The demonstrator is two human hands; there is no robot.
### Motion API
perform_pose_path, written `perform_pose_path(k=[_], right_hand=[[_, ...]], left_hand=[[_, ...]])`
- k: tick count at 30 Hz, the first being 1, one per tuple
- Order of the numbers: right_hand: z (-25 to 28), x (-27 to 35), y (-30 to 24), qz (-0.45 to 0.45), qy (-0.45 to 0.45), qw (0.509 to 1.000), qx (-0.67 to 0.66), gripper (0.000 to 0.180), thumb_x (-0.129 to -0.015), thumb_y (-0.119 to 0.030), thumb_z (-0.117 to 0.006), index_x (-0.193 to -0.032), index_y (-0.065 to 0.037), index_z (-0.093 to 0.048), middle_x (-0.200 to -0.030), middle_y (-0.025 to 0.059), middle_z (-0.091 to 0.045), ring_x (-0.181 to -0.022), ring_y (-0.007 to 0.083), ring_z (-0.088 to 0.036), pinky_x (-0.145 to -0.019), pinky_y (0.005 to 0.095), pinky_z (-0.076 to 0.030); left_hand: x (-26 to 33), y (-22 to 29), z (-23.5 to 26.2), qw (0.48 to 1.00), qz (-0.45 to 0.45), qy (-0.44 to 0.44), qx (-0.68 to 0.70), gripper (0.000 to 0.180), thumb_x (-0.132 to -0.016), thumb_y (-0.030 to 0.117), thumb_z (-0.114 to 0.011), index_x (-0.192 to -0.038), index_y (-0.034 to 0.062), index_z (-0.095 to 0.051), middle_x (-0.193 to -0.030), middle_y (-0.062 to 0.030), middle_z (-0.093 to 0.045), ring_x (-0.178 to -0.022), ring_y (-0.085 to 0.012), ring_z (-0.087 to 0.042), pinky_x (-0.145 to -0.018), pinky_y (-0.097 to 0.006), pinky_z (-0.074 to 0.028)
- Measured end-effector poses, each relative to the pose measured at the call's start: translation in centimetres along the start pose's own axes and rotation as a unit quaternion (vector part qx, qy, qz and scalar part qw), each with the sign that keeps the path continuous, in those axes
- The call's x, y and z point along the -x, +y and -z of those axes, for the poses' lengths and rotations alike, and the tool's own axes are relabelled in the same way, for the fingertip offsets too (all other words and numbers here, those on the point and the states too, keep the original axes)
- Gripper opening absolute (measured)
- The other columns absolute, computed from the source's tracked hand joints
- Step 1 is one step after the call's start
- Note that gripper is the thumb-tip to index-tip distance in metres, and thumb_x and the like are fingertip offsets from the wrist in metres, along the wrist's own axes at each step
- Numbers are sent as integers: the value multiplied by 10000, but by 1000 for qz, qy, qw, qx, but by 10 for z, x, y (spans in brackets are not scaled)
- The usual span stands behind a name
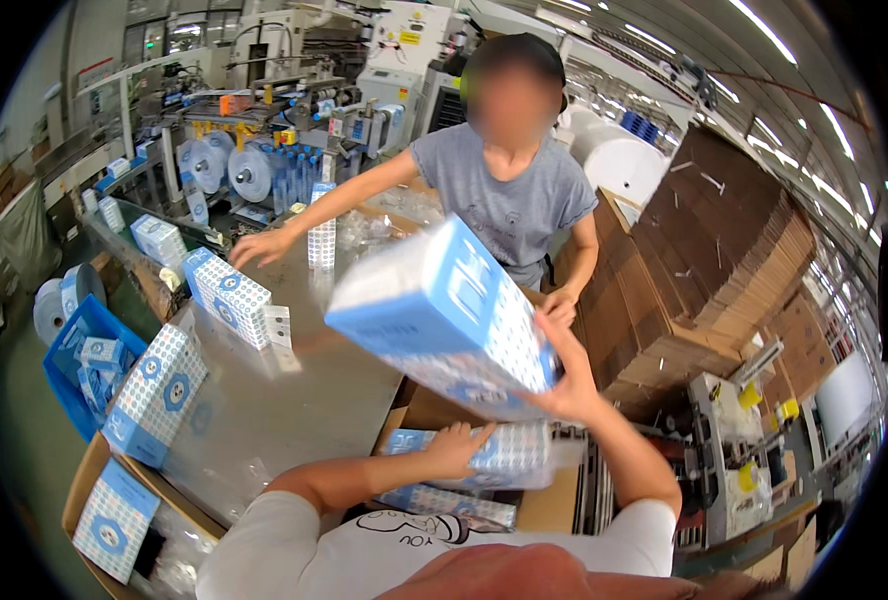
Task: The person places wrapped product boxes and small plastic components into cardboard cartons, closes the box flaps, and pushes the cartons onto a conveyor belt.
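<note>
My right hand (566,375) grips the near right end of a large blue-and-white tissue pack (434,315), held tilted in the air above an open carton (546,508). The raised pack is slightly blurred. Below it, my left hand (454,450) bends over another tissue pack (516,450) inside the carton, its fingers at the pack's far edge. One more pack (454,503) lies beside that one, nearer to me. Across the table a co-worker in a grey shirt (499,190) reaches one hand (264,246) toward a standing pack (226,295); their other hand is near the raised pack.
Tissue packs stand along the left edge of the metal table (309,400), including one long pack (159,390). A blue bin (69,365) and a second carton (94,470) sit at the left. Stacked flat cardboard (704,270) rises at the right. Machinery (284,150) fills the back.
</note>
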State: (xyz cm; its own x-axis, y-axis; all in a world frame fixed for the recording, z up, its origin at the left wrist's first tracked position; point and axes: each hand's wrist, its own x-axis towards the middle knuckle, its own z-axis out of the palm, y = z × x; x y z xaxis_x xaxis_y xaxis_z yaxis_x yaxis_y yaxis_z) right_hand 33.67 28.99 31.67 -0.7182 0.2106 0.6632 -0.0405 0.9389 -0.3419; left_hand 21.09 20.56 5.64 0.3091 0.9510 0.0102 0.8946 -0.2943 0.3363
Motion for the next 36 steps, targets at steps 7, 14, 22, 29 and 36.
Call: perform_pose_path(k=[7, 14, 22, 29, 36], right_hand=[[-44, 222, 81, -128, -90, 984, 87, 849, -663, -200, -848, -1432, -202, -487, -1096, 203, -533, -993, 379, -537, -854, 449, -435], [-171, 270, 157, -149, -254, 946, 138, 816, -713, -201, -791, -1457, -251, -461, -1084, 180, -578, -998, 374, -566, -874, 453, -461], [-84, 411, 103, -463, 155, 856, 169, 847, -658, -207, -793, -1352, 105, -421, -1286, 292, -532, -1199, 474, -479, -1018, 510, -396], [-112, 380, 79, -448, -159, 845, 244, 860, -668, -217, -788, -1367, 105, -403, -1319, 295, -505, -1229, 474, -456, -1036, 509, -380], [-101, 370, 93, -381, -220, 865, 243, 873, -679, -227, -783, -1383, 104, -386, -1352, 298, -479, -1259, 474, -433, -1055, 509, -364]], left_hand=[[-36, 1, -101, 962, 5, -267, -63, 1038, -752, 423, -741, -1555, 122, -156, -1451, -307, -366, -1347, -427, -380, -1056, -586, -326], [-3, -14, -85, 980, -56, -191, -3, 1007, -755, 435, -745, -1521, 52, -216, -1425, -265, -399, -1351, -398, -376, -1094, -490, -332], [44, -78, -106, 997, 2, 69, -47, 709, -985, 435, -480, -1514, 21, -257, -1592, -192, -194, -1464, -325, -223, -1195, -506, -136], [32, -69, -115, 987, 120, 82, -61, 715, -989, 467, -450, -1520, 28, -260, -1589, -200, -208, -1477, -360, -163, -1183, -552, -88], [35, -64, -81, 851, 388, 40, 353, 652, -895, 488, -557, -1371, 45, -514, -1409, -182, -498, -1277, -333, -498, -1034, -432, -411]])
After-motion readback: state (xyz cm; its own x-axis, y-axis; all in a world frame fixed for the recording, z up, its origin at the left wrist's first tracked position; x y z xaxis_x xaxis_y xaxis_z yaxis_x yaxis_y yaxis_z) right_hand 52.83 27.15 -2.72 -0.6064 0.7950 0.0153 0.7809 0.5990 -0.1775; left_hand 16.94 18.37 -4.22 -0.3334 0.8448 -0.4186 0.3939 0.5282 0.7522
